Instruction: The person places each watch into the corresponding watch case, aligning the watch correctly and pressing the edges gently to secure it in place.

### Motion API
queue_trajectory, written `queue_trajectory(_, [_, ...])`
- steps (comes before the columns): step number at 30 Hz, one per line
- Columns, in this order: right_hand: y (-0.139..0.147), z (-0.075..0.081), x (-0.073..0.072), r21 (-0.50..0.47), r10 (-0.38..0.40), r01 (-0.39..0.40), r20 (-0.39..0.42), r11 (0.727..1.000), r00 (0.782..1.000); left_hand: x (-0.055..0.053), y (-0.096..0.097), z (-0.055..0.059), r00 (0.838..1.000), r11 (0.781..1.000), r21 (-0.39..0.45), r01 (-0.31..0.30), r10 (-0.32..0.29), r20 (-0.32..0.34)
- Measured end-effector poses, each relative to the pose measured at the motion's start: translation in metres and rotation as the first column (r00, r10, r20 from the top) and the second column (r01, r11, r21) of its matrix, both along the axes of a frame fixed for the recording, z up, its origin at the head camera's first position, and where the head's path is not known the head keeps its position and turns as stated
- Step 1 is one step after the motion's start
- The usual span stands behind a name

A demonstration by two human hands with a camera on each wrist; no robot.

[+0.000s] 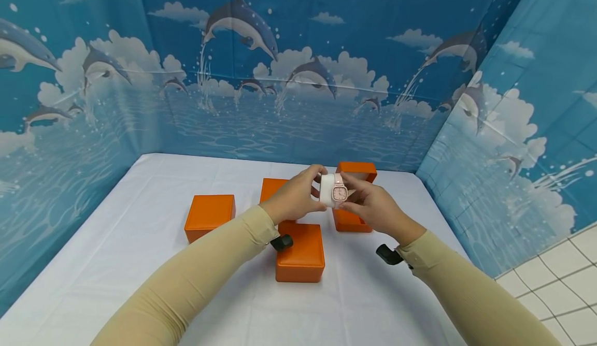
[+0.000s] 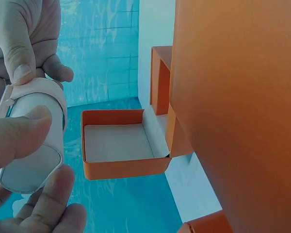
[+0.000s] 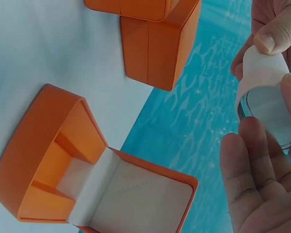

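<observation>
A pink watch (image 1: 339, 193) with a squarish face is wrapped around a white watch cushion (image 1: 327, 190), held up above the table. My left hand (image 1: 296, 196) grips the cushion's left end between thumb and fingers. From the other side, my right hand (image 1: 378, 208) pinches the watch at its strap. In the left wrist view the pale strap (image 2: 43, 87) circles one end of the cushion (image 2: 31, 167). Just behind and below my right hand stands an open orange box (image 1: 353, 224), its lid (image 3: 150, 194) tipped back; its orange inside shows in the right wrist view.
A closed orange box (image 1: 210, 214) stands at the left, another (image 1: 300, 255) in front of my hands. Behind my left forearm is a further orange box (image 1: 272, 187), partly hidden. All stand on a white-covered table (image 1: 140, 232), with a dolphin-print curtain (image 1: 280, 118) around it.
</observation>
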State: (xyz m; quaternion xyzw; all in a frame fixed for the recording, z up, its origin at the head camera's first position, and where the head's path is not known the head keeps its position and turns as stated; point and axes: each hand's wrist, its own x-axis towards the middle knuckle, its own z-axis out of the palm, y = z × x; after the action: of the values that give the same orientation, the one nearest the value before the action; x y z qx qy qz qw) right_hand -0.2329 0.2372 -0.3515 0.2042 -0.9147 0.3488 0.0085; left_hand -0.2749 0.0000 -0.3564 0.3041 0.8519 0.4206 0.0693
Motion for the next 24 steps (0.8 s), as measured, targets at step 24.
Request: queue_trajectory(24, [0.0009,-0.0058,-0.0024,-0.040,0.017,-0.016,0.023,0.999,1.000,0.0006,0.0002,-0.0028,1.000,1.000,-0.020,-0.004,0.003,-0.015])
